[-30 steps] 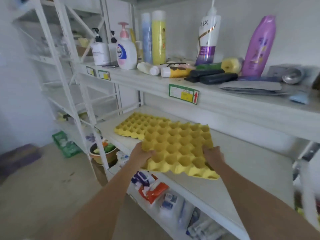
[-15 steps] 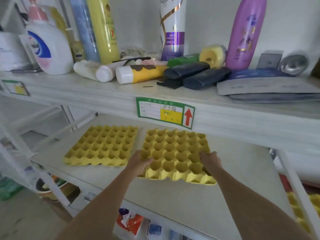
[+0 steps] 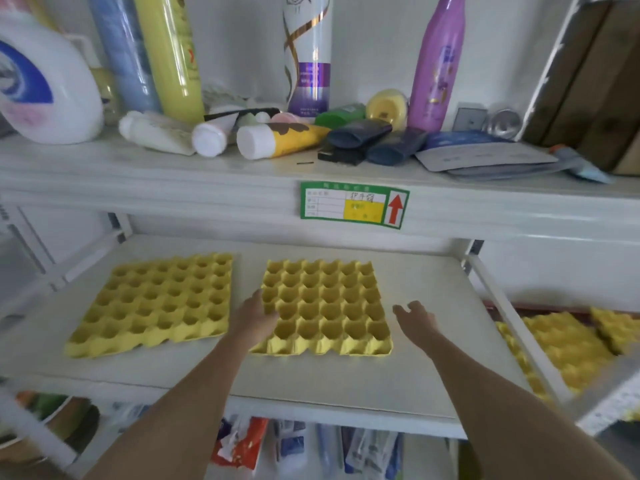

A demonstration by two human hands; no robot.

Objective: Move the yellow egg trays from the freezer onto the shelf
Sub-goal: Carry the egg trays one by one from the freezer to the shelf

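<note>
Yellow second egg tray [image 3: 325, 308] now flat at centre frame on the white shelf board [image 3: 311, 382], beside the first egg tray [image 3: 156, 303] at left. Right hand [image 3: 414, 322] released since half a second ago, fingers spread, clear of it. Left hand [image 3: 254, 318] loosely open, touching its left edge. Toiletry bottles [image 3: 310, 53] crowding the upper shelf; more yellow trays [image 3: 568, 344] lower right.

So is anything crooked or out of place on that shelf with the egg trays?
Nothing stands out. Both yellow trays, left and right, lie flat side by side on the shelf, undamaged. The left hand touches the right tray's edge; the right hand is off it.
</note>
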